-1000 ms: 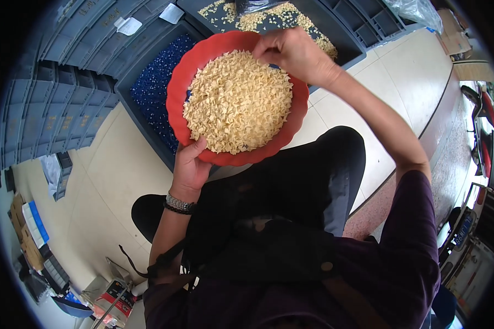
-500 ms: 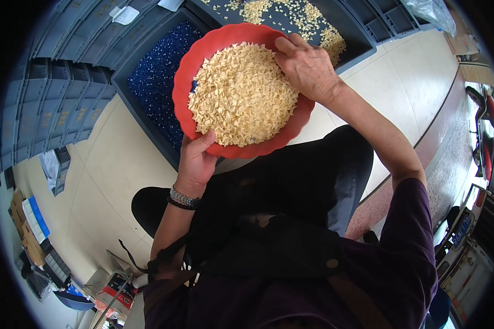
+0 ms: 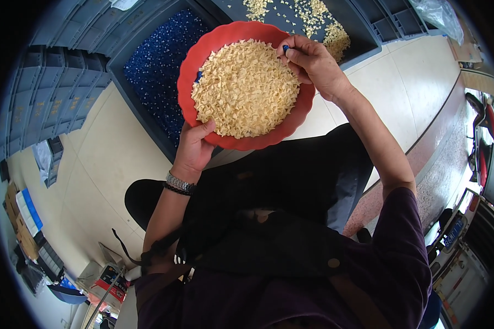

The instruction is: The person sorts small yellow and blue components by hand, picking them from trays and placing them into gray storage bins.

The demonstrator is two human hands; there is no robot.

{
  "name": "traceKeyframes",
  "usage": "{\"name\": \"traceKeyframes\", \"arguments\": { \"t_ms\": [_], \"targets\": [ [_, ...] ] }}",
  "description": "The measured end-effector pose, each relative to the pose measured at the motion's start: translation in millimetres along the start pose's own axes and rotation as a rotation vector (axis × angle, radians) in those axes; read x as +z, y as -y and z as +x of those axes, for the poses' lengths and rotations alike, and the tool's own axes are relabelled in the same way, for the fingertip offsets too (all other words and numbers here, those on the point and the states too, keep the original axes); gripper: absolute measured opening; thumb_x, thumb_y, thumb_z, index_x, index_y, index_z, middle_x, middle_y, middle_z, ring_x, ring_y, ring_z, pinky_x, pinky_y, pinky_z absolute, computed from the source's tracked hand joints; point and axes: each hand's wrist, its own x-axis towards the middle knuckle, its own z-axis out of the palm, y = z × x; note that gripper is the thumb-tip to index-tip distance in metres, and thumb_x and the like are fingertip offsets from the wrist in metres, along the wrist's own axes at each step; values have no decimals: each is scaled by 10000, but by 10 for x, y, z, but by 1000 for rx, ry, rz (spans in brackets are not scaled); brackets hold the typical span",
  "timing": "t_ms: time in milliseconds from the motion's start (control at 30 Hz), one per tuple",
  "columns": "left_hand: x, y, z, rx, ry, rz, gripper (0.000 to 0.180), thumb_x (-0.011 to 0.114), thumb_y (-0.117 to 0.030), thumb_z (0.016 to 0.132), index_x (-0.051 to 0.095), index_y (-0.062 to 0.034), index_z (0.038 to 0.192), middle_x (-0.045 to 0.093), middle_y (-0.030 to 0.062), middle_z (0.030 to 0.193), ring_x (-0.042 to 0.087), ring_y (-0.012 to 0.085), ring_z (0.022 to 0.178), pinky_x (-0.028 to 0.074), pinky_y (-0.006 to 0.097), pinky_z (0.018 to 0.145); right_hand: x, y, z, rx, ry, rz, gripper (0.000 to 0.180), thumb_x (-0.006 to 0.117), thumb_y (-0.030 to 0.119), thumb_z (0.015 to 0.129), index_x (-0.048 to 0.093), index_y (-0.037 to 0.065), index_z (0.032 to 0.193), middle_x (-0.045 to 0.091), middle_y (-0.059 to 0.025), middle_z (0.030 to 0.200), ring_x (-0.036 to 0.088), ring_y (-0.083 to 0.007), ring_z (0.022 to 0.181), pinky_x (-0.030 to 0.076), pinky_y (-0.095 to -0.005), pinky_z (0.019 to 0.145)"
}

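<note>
A red basin (image 3: 190,64) with a scalloped rim is full of small cream-coloured pieces (image 3: 247,90). My left hand (image 3: 196,145) grips its lower left rim, the thumb over the edge and the other fingers out of sight underneath. Above the upper right rim, my right hand (image 3: 312,64) pinches a small dark blue piece (image 3: 286,49) between thumb and fingertips. Another bit of blue (image 3: 198,76) shows among the cream pieces at the basin's left side.
Beyond the basin on the left stands a grey crate (image 3: 118,74) of blue pieces with white specks (image 3: 159,66). A dark grey tray (image 3: 362,41) with scattered cream pieces (image 3: 335,41) lies at the far right. Stacked grey crates (image 3: 55,98) line the left side.
My right fingers have come up out of the cream pieces at the rim, now with a small blue piece between them. The basin has shifted slightly right and away.
</note>
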Motion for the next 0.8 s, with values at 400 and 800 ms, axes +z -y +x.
{"name": "traceKeyframes", "arguments": {
  "t_ms": [400,800],
  "targets": [
    [-940,265,142,-208,-119,61,583,592,4,831,386,-77,1371,480,81,1348,481,266,1218,409,443,1009,140,-327,112,284,238,572,228,579,17,883,624,49,1105,644,-41,880,657,-111,743,581,-226,709],
    [-1411,624,403,-73,-355,-51,501,558,-31,891,376,-87,1355,471,125,1335,492,336,1200,443,562,944,360,-397,198,284,294,616,282,619,97,869,616,53,1148,681,-61,873,677,-133,771,577,-234,737]
  ]
}}
